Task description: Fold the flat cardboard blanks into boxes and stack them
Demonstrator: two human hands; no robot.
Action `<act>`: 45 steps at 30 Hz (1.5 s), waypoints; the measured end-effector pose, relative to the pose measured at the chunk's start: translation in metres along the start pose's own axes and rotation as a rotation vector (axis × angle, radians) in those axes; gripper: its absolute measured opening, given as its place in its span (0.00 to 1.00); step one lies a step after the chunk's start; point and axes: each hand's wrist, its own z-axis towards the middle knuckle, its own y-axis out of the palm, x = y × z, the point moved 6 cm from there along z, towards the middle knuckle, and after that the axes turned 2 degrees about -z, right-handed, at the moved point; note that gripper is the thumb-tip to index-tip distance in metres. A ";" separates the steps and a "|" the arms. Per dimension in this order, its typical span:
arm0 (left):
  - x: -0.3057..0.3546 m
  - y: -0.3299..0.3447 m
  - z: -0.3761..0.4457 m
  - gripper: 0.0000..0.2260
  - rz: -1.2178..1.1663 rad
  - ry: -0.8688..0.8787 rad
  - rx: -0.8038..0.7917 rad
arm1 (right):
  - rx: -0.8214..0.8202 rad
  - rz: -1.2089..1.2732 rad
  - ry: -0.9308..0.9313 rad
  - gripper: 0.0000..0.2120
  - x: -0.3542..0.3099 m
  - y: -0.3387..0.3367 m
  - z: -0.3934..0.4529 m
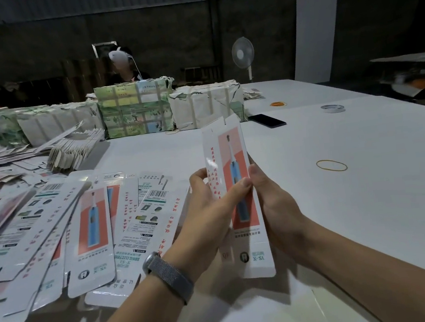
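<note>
Holding one blank [237, 192] above bench [341, 199], both hands [206, 214] [276, 206] pinching its long edges, fingers [237, 187] curled round it. Still lying flat: loose blanks [92, 226] at left. No finished boxes showing.

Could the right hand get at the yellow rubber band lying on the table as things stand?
Probably yes, once freed. The right hand grips the cardboard blank together with the left hand. The yellow rubber band lies on bare white table to the hand's right, with nothing between them.
</note>
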 end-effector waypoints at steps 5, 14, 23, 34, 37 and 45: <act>-0.006 0.003 0.002 0.16 0.073 0.045 0.019 | 0.010 -0.090 -0.080 0.25 -0.003 0.000 0.004; 0.011 -0.012 0.004 0.18 0.260 0.169 0.157 | 0.042 -0.323 -0.167 0.20 -0.024 -0.007 0.007; 0.027 -0.012 0.003 0.14 0.380 0.194 0.097 | 0.086 -0.311 -0.198 0.25 -0.035 -0.018 0.005; 0.048 -0.020 -0.002 0.12 0.127 0.346 0.139 | -0.048 -0.121 -0.070 0.21 -0.026 -0.001 0.000; 0.050 -0.020 -0.004 0.14 0.155 0.377 0.154 | -0.053 -0.176 -0.072 0.21 -0.026 -0.001 0.000; 0.052 0.003 -0.013 0.18 0.412 0.505 0.090 | 0.089 -0.138 -0.258 0.18 -0.051 -0.009 -0.004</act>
